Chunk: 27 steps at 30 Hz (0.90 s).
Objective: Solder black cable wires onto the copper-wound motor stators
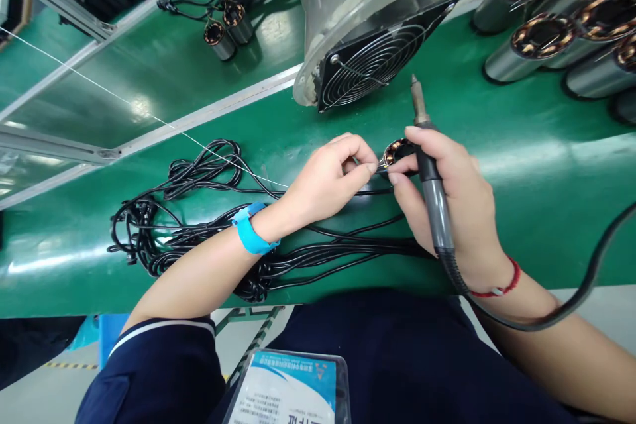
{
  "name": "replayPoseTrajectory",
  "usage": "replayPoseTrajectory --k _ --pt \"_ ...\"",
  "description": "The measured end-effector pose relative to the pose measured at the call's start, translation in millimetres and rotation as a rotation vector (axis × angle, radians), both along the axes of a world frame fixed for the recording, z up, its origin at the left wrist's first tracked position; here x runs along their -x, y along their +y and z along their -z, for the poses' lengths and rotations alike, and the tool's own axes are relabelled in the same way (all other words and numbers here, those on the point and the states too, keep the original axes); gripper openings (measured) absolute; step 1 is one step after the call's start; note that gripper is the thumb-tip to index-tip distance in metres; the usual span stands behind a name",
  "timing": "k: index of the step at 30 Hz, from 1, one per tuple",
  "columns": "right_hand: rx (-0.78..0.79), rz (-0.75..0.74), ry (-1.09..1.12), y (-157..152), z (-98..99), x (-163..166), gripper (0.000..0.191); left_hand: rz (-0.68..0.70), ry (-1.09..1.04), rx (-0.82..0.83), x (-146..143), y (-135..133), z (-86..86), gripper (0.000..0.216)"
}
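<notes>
hands work at a stator on the green desk: left hand pinches its wires, right hand grips a soldering iron (tip raised, joint seemingly unsoldered); finished-looking stators lie beyond.

Left hand and right hand meet fingertip to fingertip, both pinching.

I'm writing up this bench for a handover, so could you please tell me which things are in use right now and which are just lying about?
In use:
- left hand pinching fine wires
- right hand gripping the soldering iron
- motor stator between the fingertips
- black cable bundle

Lying about:
- extraction fan
- row of stators at top right
- two wired stators on the far belt
</notes>
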State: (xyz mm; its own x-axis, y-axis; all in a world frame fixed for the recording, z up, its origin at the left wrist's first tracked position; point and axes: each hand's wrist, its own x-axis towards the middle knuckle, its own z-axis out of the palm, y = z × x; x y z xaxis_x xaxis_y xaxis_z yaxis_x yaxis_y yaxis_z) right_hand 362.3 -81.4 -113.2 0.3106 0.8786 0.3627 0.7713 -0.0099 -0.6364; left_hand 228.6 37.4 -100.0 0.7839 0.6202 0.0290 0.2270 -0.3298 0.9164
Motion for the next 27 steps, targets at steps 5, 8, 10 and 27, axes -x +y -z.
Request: replayPoseTrajectory --k 5,8,10,27 --pt "-0.04 0.021 0.082 -1 2.2 0 0.05 0.115 -0.095 -0.345 3 2 -0.7 0.012" --pt "-0.048 0.036 0.111 1 6.3 0 0.049 0.156 -0.083 -0.429 4 2 0.2 0.009" --pt "-0.05 0.029 0.124 4 8.6 0 0.048 0.15 -0.063 -0.454 5 2 0.8 0.01" --pt "-0.051 -0.107 -0.111 4 12.0 -24 0.043 -0.021 0.114 -0.053 -2 -1 -1.4 0.016"
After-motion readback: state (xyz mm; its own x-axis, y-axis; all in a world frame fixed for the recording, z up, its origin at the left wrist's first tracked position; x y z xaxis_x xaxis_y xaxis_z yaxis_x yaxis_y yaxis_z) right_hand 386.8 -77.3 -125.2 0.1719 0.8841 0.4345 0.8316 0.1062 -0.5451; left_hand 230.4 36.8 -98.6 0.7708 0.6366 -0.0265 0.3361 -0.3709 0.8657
